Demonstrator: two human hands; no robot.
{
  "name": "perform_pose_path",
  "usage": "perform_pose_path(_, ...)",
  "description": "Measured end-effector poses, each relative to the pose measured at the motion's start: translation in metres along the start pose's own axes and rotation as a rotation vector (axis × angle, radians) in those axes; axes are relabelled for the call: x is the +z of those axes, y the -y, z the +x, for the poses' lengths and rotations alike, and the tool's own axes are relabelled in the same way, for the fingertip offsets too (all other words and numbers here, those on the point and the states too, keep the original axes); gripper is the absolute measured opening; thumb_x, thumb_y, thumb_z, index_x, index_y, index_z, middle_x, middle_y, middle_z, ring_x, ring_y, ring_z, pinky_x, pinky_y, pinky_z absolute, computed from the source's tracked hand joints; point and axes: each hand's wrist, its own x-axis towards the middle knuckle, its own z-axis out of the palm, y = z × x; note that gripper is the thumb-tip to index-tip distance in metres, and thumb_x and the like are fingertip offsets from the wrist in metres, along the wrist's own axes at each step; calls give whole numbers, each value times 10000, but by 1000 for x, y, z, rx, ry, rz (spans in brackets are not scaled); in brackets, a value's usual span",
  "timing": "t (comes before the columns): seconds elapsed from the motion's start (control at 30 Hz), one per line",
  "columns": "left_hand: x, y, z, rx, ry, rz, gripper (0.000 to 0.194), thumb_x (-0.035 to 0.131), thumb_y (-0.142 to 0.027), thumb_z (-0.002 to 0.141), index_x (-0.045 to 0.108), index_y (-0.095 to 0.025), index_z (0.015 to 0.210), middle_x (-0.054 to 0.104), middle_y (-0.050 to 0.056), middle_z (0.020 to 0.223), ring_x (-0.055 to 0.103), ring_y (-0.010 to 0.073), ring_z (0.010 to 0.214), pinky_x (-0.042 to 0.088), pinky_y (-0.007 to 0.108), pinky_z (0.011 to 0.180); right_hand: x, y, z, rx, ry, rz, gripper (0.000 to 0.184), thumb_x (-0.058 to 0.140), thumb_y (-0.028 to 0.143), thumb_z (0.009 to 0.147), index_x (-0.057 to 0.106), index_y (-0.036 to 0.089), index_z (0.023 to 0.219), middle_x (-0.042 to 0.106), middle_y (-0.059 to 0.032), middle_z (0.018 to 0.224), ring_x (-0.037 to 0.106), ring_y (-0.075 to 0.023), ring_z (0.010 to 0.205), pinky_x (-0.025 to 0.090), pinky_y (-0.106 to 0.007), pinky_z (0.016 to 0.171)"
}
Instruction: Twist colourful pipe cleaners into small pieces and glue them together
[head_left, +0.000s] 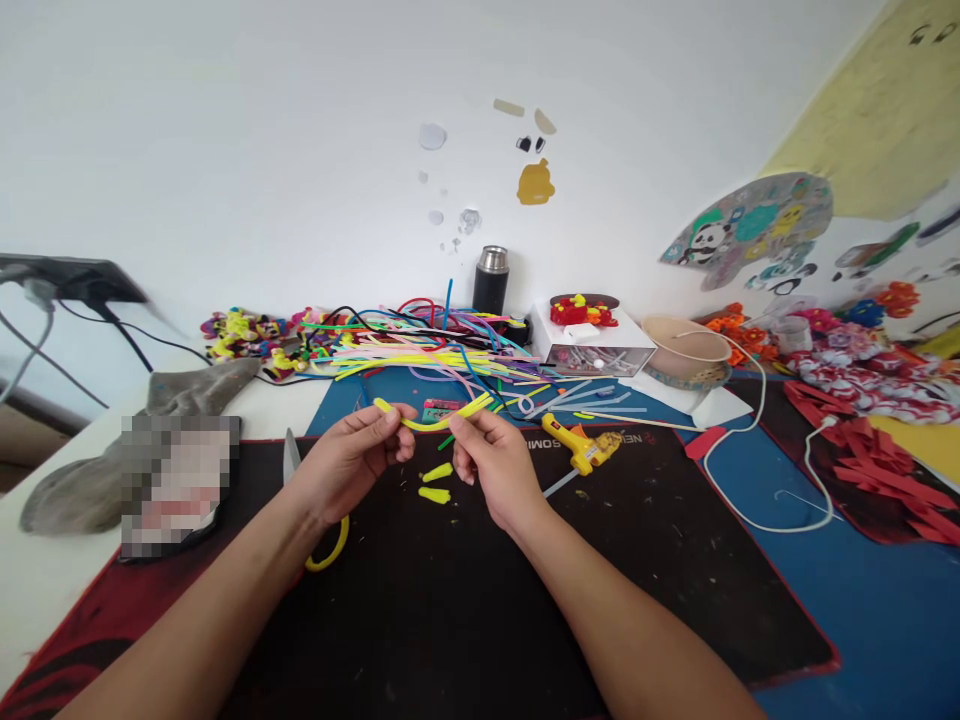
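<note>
A bent yellow pipe cleaner (427,427) spans the gap between my hands above the black mat. My left hand (367,450) pinches one end of it between thumb and fingers. At the other end, my right hand (491,455) closes on it, where several yellow strands seem to come together. Two short folded yellow pieces (435,495) lie on the mat below and between the hands. Scissors with a yellow handle (330,548) rest partly hidden under my left forearm, their blade (290,458) showing beside the wrist.
Behind the hands lies a pile of colourful pipe cleaners (420,350). A yellow glue gun (581,443) lies right of my right hand. Further back stand a black thermos (491,280), a white box (592,352) and a beige bowl (686,345). A white cable (750,520) loops at the right, near red strips (885,470).
</note>
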Motion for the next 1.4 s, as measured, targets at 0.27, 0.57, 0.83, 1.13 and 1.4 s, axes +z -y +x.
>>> perform_pose_path(0.27,-1,3,0,-67,19,97,326,967,-364,718,799,-116,847,726,68,687,651,151,626,548,231,618,-1,2,0,-13,36,22,334,792,530,842,714,206,864,537,60,540,426,-92,434,293,-231,423)
perform_pose_path(0.57,-2,5,0,-88,28,178,371,964,-429,714,814,-130,875,713,60,692,650,151,637,535,226,637,1,2,-2,22,88,51,340,784,534,856,728,199,883,522,67,527,424,-91,438,294,-233,435)
perform_pose_path(0.83,-3,1,0,17,16,313,394,935,-502,733,829,-158,895,700,39,749,605,140,672,504,223,647,1,1,-5,139,211,-3,375,828,538,813,673,196,817,450,96,504,414,-84,436,290,-234,447)
perform_pose_path(1.13,-9,3,-1,57,103,522,375,844,-515,835,849,-174,991,721,46,787,610,180,747,494,273,734,0,-2,-5,254,316,-108,472,861,614,738,670,183,771,457,92,483,424,-79,428,290,-230,440)
perform_pose_path(1.4,-11,0,-1,78,148,539,403,847,-518,834,860,-193,1071,724,45,757,596,170,718,488,264,704,1,0,-6,245,346,-59,462,860,602,763,666,183,743,442,92,500,406,-75,438,294,-232,442)
